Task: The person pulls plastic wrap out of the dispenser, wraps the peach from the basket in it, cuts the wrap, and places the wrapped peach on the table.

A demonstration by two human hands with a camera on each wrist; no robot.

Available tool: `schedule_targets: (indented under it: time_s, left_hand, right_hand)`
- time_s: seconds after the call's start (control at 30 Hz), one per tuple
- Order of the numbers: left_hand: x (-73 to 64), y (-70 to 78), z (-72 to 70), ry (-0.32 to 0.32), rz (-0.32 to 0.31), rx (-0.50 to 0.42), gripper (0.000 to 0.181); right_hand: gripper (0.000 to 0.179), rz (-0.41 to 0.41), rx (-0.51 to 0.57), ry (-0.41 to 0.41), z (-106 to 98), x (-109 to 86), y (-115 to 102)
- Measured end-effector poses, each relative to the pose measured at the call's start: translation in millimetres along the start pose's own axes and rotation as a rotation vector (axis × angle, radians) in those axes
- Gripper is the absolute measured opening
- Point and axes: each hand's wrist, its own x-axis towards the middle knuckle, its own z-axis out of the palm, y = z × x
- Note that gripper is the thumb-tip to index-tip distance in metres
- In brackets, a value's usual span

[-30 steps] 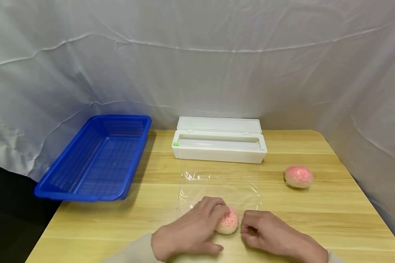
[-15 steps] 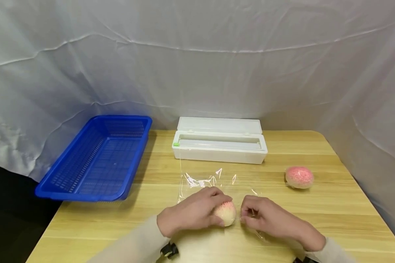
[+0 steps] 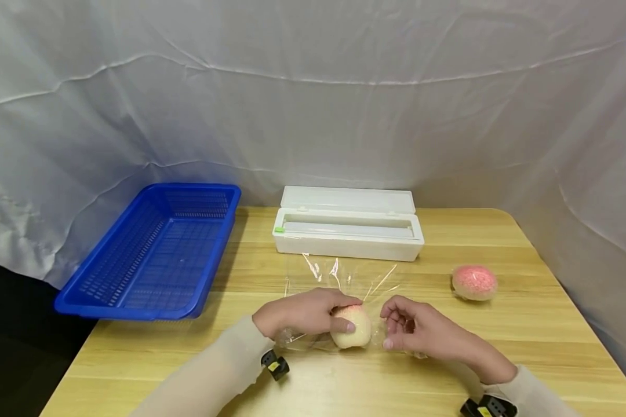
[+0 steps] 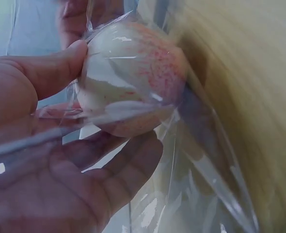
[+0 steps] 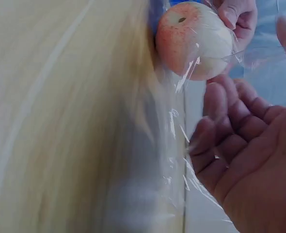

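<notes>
An apple (image 3: 358,331), cream with pink streaks, is tilted on its side near the table's front. My left hand (image 3: 309,311) holds it between thumb and fingers, with clear plastic film (image 4: 206,170) over the fruit and across the palm in the left wrist view. Just right of the apple, my right hand (image 3: 429,331) has its fingers loosely bent and its thumb apart from them. Film (image 5: 174,126) hangs beside those fingers in the right wrist view, and a strip stretches from the apple towards the thumb. A second pink-topped fruit (image 3: 475,282) with a shiny film-like surface sits at the right.
Behind the hands stands a white cling film dispenser (image 3: 348,248) with its lid up and a roll inside. A blue plastic basket (image 3: 202,289) stands at the left. The wooden table (image 3: 542,347) ends at a grey cloth backdrop (image 3: 344,127).
The left hand has gripped the apple and turned it onto its side, slightly away from me. Film has been drawn up around it. The right hand's fingers have spread from a closed pinch.
</notes>
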Motion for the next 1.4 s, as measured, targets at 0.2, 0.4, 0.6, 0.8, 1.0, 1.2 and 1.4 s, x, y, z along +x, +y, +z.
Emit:
schedule_targets:
  time_s: [0.2,0.4,0.6,0.8,1.0,1.2,1.4]
  left_hand:
    - [2.0,-1.9,-4.4,-0.016,-0.032,-0.125,0.057]
    - [6.7,-9.3,-7.1,-0.023,-0.04,-0.195,0.035]
    - [11.5,-11.6,-11.7,-0.038,-0.058,-0.198,0.034]
    - [14.4,-14.2,-16.7,-0.037,-0.063,-0.188,0.035]
    - [19.5,-19.0,-17.0,-0.05,-0.015,-0.174,0.04]
    - [21.8,-25.2,-15.9,-0.014,-0.015,-0.2,0.042]
    - [20.4,-30.0,-17.5,0.05,-0.012,-0.259,0.028]
  right_hand:
    - [0.025,0.045,0.148,-0.039,-15.8,-6.1,12.5]
    - [0.026,0.198,0.187,0.075,-32.9,-11.2,32.3]
    - [0.004,0.104,-0.337,0.561,-11.3,-12.7,12.8]
    - [0.017,-0.471,-0.741,0.608,32.7,2.2,-19.2]
    - [0.035,-0.493,-0.831,0.463,56.4,13.4,-26.6]
    - [0.06,-0.379,-0.822,0.423,61.4,19.6,-23.5]
    - [0.081,-0.28,-0.835,0.372,62.0,29.1,-20.4]
